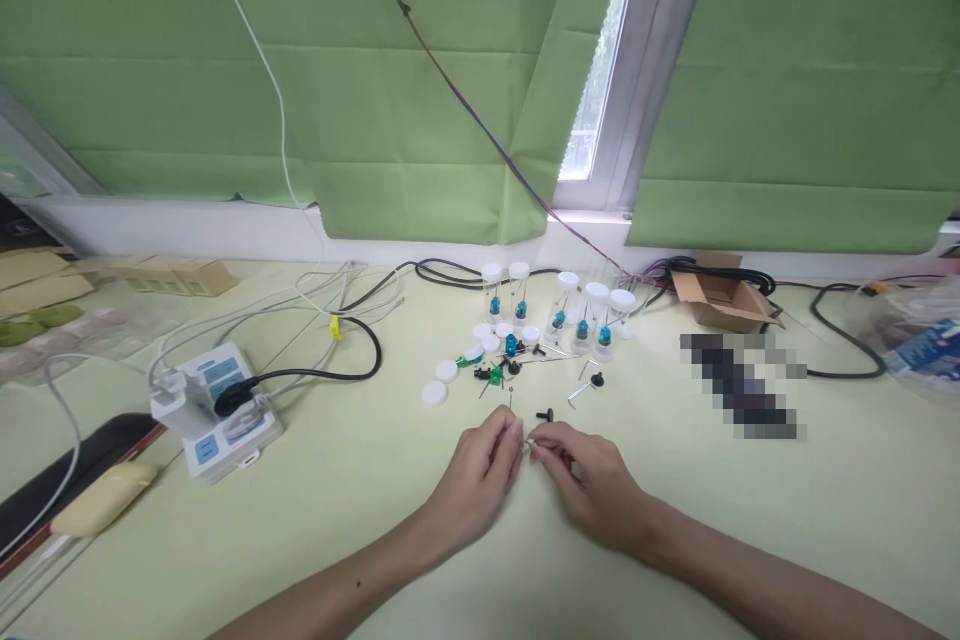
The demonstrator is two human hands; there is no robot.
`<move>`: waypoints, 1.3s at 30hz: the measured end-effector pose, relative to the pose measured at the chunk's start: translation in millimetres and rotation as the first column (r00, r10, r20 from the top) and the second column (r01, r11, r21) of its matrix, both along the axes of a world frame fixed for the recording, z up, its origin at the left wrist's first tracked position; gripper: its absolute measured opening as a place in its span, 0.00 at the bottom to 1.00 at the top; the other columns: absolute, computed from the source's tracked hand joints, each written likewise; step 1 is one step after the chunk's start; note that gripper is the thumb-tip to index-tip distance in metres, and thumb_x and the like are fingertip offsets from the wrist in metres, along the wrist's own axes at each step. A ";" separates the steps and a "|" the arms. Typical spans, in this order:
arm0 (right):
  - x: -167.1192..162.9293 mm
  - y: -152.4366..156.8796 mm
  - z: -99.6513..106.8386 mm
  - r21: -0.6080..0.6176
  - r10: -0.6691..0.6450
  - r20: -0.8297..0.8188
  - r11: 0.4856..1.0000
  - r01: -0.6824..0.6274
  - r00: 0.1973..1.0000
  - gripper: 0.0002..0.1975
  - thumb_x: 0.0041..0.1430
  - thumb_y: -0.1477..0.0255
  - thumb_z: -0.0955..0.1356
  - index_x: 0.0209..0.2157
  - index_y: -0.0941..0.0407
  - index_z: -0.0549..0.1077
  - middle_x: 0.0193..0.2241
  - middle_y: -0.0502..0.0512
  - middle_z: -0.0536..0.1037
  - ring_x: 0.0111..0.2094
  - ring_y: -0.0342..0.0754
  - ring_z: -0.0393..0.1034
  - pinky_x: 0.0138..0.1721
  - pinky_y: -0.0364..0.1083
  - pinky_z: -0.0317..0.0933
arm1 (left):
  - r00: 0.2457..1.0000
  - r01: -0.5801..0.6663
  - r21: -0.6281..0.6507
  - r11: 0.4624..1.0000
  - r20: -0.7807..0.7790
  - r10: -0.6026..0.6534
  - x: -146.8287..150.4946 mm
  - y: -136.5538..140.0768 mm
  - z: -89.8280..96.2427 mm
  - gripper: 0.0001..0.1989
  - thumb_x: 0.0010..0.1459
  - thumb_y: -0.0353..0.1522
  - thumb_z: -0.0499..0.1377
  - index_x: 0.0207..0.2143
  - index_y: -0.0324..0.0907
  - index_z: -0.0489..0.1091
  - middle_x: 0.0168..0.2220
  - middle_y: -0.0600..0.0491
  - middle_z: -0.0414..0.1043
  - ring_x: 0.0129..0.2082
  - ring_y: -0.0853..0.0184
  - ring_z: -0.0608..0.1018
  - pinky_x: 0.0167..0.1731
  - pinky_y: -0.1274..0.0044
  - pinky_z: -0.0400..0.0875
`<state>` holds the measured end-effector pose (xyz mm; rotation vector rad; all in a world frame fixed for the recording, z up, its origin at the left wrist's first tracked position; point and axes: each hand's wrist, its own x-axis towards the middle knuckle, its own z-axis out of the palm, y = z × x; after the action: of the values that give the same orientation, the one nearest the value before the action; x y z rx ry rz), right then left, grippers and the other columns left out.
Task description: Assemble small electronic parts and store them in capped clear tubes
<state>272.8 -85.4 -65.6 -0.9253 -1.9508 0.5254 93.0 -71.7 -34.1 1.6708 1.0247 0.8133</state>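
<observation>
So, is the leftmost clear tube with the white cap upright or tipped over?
Upright: the clear tube stands on the table, its white cap on top.

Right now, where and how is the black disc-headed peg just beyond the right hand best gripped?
Probably across its narrow stem, from above: the black disc-headed peg lies on its side, stem pointing left, and the wider head should check slipping. The right hand, on the near side, is closest.

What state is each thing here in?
Left hand: fingers closed together.
Right hand: pinching a small pale part.
Clear tubes: upright, capped, blue pieces inside.
White discs: lying loose.
Cardboard box: flaps open.
Power strip: black plug inserted.
Green blinds: lowered.
</observation>
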 end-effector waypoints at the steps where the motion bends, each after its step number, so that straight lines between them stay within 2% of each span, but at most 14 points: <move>1: 0.0 0.1 -0.2 0.005 -0.004 -0.003 1.000 0.004 1.000 0.08 0.68 0.76 0.61 0.44 0.54 0.69 0.32 0.52 0.78 0.30 0.45 0.72 0.32 0.42 0.64 | 1.000 0.002 -0.004 1.000 0.006 -0.002 0.0 0.0 0.0 0.17 0.69 0.41 0.46 0.27 0.43 0.54 0.21 0.61 0.53 0.22 0.72 0.56 0.23 0.78 0.51; 12: 0.1 0.2 0.5 -0.006 -0.018 0.000 1.000 0.018 1.000 0.07 0.67 0.76 0.61 0.43 0.53 0.69 0.33 0.52 0.79 0.30 0.45 0.74 0.33 0.42 0.64 | 1.000 0.012 -0.018 1.000 0.012 -0.012 0.6 -0.2 -0.1 0.17 0.69 0.41 0.46 0.28 0.43 0.56 0.21 0.61 0.53 0.21 0.72 0.56 0.22 0.78 0.51; 21: 0.5 -0.1 -0.3 0.004 -0.014 -0.005 1.000 0.014 1.000 0.08 0.67 0.77 0.61 0.44 0.53 0.69 0.34 0.53 0.79 0.31 0.45 0.74 0.34 0.42 0.65 | 0.998 0.024 0.049 0.999 -0.056 -0.021 -1.3 -1.6 0.6 0.16 0.70 0.40 0.45 0.29 0.44 0.57 0.21 0.61 0.55 0.22 0.72 0.57 0.24 0.78 0.52; 27: 0.0 0.2 1.9 0.019 -0.013 -0.015 1.000 0.013 1.000 0.09 0.66 0.77 0.62 0.45 0.53 0.69 0.34 0.52 0.79 0.31 0.45 0.74 0.33 0.41 0.65 | 0.990 0.033 0.169 0.985 -0.142 -0.009 -3.1 -1.1 0.7 0.14 0.70 0.37 0.44 0.31 0.44 0.59 0.24 0.59 0.59 0.25 0.70 0.62 0.28 0.78 0.57; 34: 0.4 -0.4 3.7 0.053 -0.015 -0.031 0.998 0.016 0.999 0.08 0.66 0.77 0.62 0.44 0.53 0.69 0.33 0.52 0.79 0.29 0.44 0.73 0.32 0.41 0.65 | 0.975 0.098 0.360 0.928 -0.220 -0.018 -7.8 0.5 0.6 0.12 0.70 0.32 0.45 0.35 0.43 0.64 0.30 0.55 0.67 0.29 0.69 0.69 0.33 0.77 0.62; 39: 0.4 0.4 3.6 0.070 -0.010 -0.027 0.997 0.012 1.000 0.09 0.66 0.78 0.62 0.45 0.53 0.69 0.34 0.52 0.79 0.30 0.44 0.74 0.33 0.41 0.65 | 0.969 0.130 0.557 0.820 -0.246 0.013 -10.1 1.9 -2.5 0.10 0.68 0.28 0.46 0.36 0.42 0.65 0.29 0.55 0.67 0.28 0.70 0.69 0.30 0.78 0.63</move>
<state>273.3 -85.0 -62.1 -0.8802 -1.9264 0.4582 82.9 -69.7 -36.6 2.3530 0.9325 0.9548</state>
